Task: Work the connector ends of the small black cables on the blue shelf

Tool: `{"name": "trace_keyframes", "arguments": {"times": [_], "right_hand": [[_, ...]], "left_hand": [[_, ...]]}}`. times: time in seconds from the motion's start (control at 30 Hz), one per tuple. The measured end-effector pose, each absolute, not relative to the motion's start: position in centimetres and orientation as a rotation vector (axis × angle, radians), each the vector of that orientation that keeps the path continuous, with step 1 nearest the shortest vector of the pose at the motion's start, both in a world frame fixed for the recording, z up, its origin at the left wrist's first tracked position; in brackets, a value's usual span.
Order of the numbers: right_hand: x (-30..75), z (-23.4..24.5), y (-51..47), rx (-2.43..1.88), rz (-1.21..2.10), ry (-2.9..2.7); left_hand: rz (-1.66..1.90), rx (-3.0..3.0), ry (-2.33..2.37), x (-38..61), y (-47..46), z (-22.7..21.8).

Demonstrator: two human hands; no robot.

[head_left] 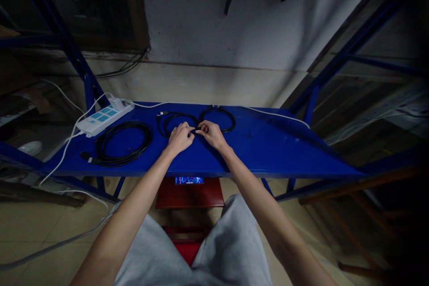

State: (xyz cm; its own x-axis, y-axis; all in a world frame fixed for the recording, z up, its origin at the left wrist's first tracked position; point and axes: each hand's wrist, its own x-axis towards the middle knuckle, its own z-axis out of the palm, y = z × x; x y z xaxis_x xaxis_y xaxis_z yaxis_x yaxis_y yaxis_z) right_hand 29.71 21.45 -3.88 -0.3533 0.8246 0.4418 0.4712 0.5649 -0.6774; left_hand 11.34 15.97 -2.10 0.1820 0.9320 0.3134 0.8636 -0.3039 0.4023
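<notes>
My left hand (180, 138) and my right hand (212, 135) meet near the middle of a blue metal shelf top (268, 152). Their fingertips pinch a thin black cable (177, 120) between them. That cable lies in loops on both sides of my fingers, with a second loop (217, 118) to the right and a metal-tipped plug (162, 113) at its far left. A separate coil of thicker black cable (124, 144) lies to the left of my left hand, with its plug (86, 157) pointing left. Where my fingers touch, the cable is partly hidden.
A white power strip (105, 117) with blue switches lies at the shelf's left end, and its white cord (65, 147) drops to the tiled floor. Another white cord (275, 115) runs along the shelf's back edge. Blue shelf uprights stand at both ends. Below the front edge are a red stool (189, 195) and a lit phone (189, 180).
</notes>
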Motion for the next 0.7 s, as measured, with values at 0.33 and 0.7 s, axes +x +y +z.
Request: {"name": "trace_keyframes", "arguments": {"times": [0.33,0.7], "right_hand": [[30.1,-3.9,21.9,-1.114,0.453,-2.020],[29.2,-3.5,21.0,-1.016,0.658,-1.896]], "left_hand": [[0.716,2.318,1.730,11.1,16.4,-2.3],[0.685,2.174,1.663,11.0,18.7,-1.1]]}}
